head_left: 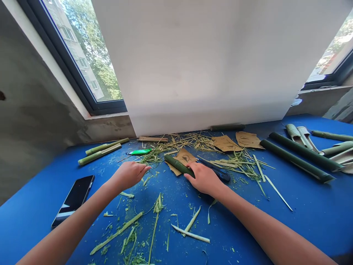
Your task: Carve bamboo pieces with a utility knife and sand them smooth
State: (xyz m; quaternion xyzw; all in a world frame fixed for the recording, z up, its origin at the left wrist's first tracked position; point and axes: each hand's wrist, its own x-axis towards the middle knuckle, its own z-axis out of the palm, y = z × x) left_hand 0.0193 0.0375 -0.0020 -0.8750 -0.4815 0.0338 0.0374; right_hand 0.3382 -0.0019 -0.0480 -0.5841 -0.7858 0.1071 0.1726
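Observation:
My right hand point(202, 177) is closed round the near end of a short green bamboo piece point(176, 163). That piece lies at a slant across a brown sheet of sandpaper-like paper point(185, 156) on the blue table. Just beyond the right hand rests a dark blue utility knife point(216, 169), partly hidden by the fingers. My left hand point(132, 173) hovers left of the bamboo with its fingers curled together; whether anything is in them is hidden. A green-handled cutter point(140, 152) lies beyond the left hand.
Bamboo shavings point(193, 141) and loose strips point(190, 233) litter the blue table point(110, 209). At left are a phone point(74, 198) and two bamboo pieces point(100, 153). Long bamboo halves point(298, 162) lie at right. More brown sheets point(224, 143) sit before a white panel point(187, 73).

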